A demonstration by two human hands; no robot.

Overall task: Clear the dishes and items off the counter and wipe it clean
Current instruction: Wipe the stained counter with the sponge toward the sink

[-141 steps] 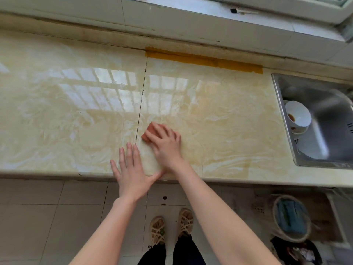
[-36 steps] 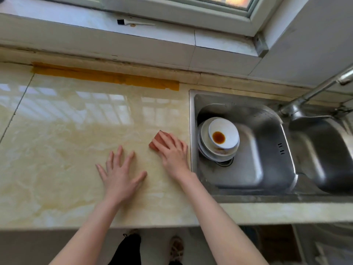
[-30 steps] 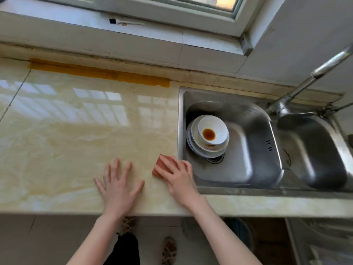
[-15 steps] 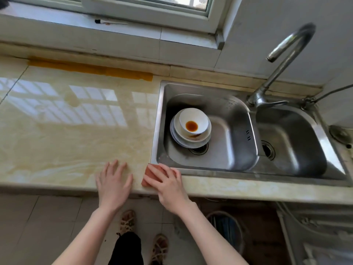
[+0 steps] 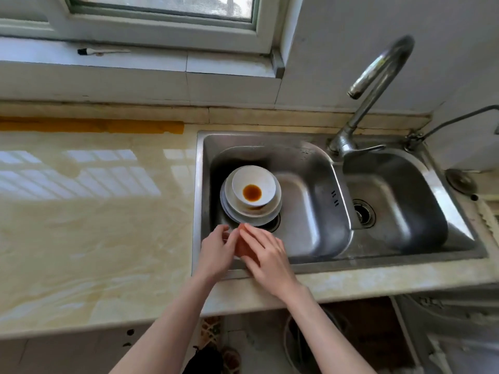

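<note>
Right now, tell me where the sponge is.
Head view: the sponge is between the left hand and right hand, over the near-left corner of the sink, just in front of the dishes.

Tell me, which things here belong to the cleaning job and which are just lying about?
Job: orange sponge between left hand and right hand; stacked dishes in the sink; counter.
Lying about: faucet; small tool on the windowsill; yellow tape strip.
</note>
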